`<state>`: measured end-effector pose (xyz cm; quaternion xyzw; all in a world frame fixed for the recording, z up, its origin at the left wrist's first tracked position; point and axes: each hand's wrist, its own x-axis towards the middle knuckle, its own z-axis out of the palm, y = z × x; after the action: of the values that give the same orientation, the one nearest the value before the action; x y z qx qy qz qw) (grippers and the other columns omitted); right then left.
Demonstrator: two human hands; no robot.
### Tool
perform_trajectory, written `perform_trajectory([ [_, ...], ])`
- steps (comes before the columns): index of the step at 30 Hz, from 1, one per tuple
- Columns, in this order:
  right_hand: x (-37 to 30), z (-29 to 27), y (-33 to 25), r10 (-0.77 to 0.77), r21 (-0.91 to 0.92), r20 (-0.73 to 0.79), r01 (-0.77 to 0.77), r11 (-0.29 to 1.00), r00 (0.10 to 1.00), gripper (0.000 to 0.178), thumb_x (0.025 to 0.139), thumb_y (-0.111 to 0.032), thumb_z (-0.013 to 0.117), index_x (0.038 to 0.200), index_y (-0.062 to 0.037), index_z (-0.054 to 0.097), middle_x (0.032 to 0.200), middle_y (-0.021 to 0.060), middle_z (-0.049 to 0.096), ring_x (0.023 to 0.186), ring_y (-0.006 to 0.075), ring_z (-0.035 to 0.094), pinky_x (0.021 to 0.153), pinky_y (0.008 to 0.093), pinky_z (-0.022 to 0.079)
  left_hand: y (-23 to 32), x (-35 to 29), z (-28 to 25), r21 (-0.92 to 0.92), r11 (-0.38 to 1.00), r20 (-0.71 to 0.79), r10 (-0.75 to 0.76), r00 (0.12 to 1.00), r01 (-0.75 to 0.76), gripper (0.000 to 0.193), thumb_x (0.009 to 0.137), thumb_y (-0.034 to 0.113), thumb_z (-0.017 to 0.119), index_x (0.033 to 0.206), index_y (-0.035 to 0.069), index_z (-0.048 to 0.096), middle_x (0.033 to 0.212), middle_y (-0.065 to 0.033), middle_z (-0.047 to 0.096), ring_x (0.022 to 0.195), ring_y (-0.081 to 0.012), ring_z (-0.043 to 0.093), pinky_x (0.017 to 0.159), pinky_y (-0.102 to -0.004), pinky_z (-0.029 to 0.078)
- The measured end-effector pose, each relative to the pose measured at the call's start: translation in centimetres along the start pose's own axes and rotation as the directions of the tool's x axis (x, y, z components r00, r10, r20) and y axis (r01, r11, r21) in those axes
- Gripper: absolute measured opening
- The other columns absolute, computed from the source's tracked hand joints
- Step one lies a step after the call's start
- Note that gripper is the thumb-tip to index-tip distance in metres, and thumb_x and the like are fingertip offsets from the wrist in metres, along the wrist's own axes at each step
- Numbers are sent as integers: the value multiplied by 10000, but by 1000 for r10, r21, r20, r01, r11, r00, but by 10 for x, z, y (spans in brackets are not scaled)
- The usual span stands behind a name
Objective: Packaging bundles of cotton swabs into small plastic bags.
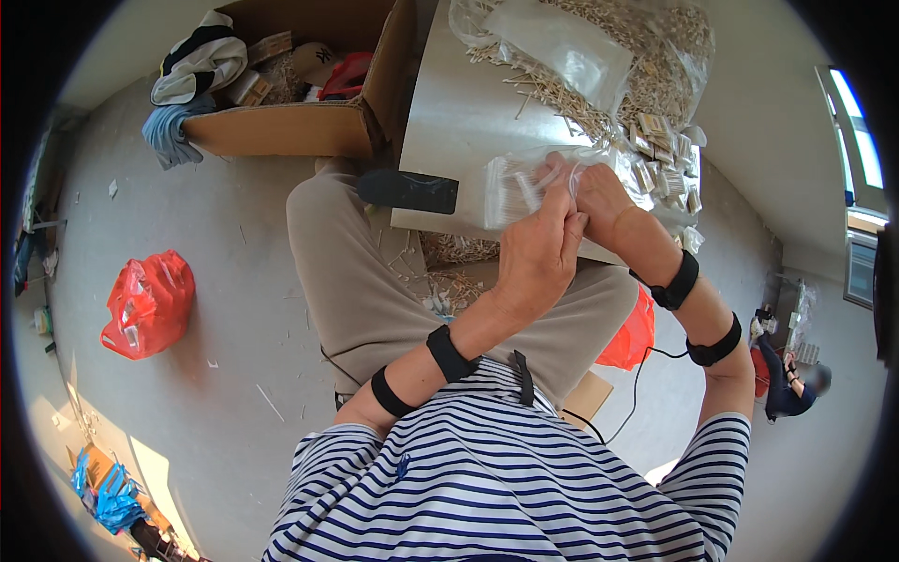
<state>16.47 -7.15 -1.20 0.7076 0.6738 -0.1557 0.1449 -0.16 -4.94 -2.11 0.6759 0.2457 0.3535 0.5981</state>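
Over the near edge of a pale table, both of my hands work at a clear plastic bag with thin white sticks inside, apparently cotton swabs. My left hand pinches the bag's right end, thumb and fingers pressed together. Close against it, my right hand is curled round the same end, its fingertips partly hidden by the plastic. Small packs of swabs lie in a pile to the right of my right hand. Behind the hands spreads a large heap of loose wooden-stick swabs, partly covered by clear plastic.
A flat black object overhangs the table's left edge. An open cardboard box with clothing and a cap stands at the far left. Red plastic bags sit on the floor. A black cable runs by my right side. Another person is far right.
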Motion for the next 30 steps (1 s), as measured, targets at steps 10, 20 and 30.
perform_trajectory([
  [10, 54, 64, 17, -104, 158, -8, 104, 982, 995, 294, 808, -93, 598, 1093, -29, 559, 1046, 162, 607, 845, 290, 664, 690, 385, 560, -5, 2, -3, -133, 991, -1, -23, 1000, 22, 167, 961, 97, 594, 897, 42, 450, 667, -163, 518, 567, -342, 527, 528, -381, 416],
  [20, 52, 44, -4, 62, -113, 66, -55, 992, 996, 344, 855, -172, 636, 1134, 1, 535, 1079, 205, 586, 897, 374, 672, 688, 452, 556, -6, -5, 0, -204, 977, 44, -59, 997, 66, 172, 946, 82, 599, 900, 27, 442, 662, -173, 511, 582, -358, 524, 538, -394, 412],
  [30, 48, 30, -21, 140, -32, 8, -140, 990, 990, 145, 809, -129, 622, 854, -21, 707, 1026, 150, 641, 960, 297, 643, 809, 353, 555, -7, -6, -9, -182, 964, 111, -177, 978, 196, 233, 810, 58, 683, 867, 31, 458, 651, -133, 520, 557, -249, 532, 527, -359, 408],
])
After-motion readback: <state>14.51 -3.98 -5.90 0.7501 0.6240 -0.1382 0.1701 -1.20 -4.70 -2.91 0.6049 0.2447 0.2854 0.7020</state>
